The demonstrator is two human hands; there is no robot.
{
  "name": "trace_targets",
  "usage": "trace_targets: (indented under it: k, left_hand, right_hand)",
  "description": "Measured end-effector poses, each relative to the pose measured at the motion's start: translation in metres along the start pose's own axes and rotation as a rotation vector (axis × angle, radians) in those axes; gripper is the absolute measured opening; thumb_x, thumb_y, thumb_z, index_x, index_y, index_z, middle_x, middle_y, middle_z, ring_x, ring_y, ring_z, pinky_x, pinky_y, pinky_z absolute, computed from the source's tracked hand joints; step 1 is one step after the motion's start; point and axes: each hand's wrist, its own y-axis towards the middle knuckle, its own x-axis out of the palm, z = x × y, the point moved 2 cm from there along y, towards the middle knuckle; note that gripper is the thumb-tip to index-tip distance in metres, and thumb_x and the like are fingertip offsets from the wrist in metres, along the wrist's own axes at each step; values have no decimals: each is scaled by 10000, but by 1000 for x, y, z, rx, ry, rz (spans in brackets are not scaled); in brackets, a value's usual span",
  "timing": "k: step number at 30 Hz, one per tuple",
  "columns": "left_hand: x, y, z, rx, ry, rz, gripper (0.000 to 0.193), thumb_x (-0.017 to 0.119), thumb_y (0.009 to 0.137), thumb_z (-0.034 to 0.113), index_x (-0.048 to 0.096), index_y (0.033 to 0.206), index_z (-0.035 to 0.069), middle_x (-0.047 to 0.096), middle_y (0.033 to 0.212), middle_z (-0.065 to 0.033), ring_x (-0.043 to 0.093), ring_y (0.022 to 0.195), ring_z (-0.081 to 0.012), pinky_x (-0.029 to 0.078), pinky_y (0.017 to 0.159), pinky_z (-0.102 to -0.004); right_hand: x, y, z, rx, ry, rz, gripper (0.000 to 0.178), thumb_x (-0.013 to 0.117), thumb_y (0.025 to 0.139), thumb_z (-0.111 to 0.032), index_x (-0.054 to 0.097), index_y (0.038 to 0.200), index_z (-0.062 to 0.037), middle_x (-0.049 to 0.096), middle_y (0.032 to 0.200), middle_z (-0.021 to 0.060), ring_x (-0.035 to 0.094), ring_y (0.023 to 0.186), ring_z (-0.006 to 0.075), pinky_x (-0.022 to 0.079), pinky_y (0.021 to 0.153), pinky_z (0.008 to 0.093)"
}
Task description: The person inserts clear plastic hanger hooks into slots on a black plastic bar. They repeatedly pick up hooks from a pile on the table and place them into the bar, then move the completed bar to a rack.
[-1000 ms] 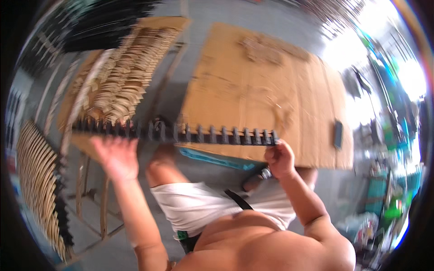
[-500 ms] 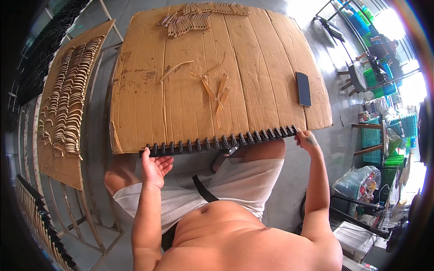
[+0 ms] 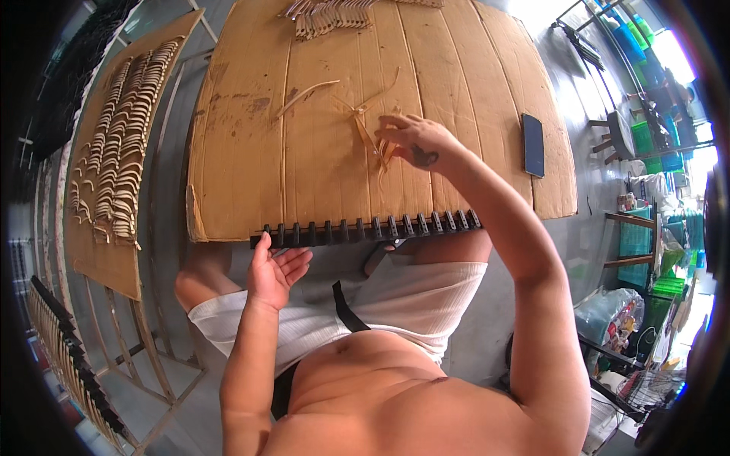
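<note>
A long black rail with a row of upright clips [image 3: 357,232] lies along the near edge of the cardboard-topped table [image 3: 243,167]. My left hand [image 3: 275,275] has its thumb up against the rail's left end; its other fingers extend palm up just below, partly hidden by the rail. Over the middle of the table, my right hand [image 3: 414,138] reaches with bent, parted fingers above several thin tan strips [image 3: 363,138]. Whether its fingertips touch a strip is hard to make out. A separate curved tan strip [image 3: 304,95] lies farther left.
Rows of small curved pieces [image 3: 334,19] lie at the table's far side. A dark phone [image 3: 533,144] rests near the right edge. On the left, a board [image 3: 103,258] carries several columns of curved pieces. A stool [image 3: 620,137] and green crates stand to the right.
My right hand has left the rail's right end and moved up and left to the tan strips. My left hand stays at the rail's left end. The view has shifted slightly.
</note>
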Motion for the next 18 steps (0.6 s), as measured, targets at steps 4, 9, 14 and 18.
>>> trace_targets:
  k: [4, 9, 14, 18]
  left_hand:
    - [-5, 2, -2, -10, -20, -46, 536, 495, 907, 538, 520, 1007, 11, 671, 927, -192, 686, 853, -275, 578, 661, -343]
    - [0, -2, 1, 13, -71, -7, 607, 502, 885, 593, 471, 999, -3, 651, 945, -214, 683, 861, -281, 586, 628, -338]
    - [-7, 5, -4, 18, -64, 25, 582, 493, 898, 581, 469, 997, 7, 652, 948, -210, 689, 838, -277, 587, 620, -335]
    - [-14, 8, -4, 35, -64, -12, 575, 518, 901, 552, 369, 1019, 9, 643, 929, -233, 686, 827, -291, 582, 636, -346]
  right_hand:
    - [0, 7, 22, 88, 155, -218, 183, 649, 782, -118, 606, 960, -111, 591, 890, 79, 591, 785, 322, 473, 644, 396]
    - [-1, -4, -2, 217, 77, -425, 128, 624, 775, -123, 566, 883, -87, 592, 876, 109, 591, 785, 348, 469, 649, 430]
    - [-14, -20, -17, 103, 165, -363, 68, 585, 742, -96, 553, 801, -104, 566, 773, 100, 560, 675, 342, 461, 587, 410]
    - [-3, -18, -30, 429, 794, -91, 72, 635, 832, -76, 585, 870, -42, 604, 814, 13, 588, 736, 105, 471, 634, 267]
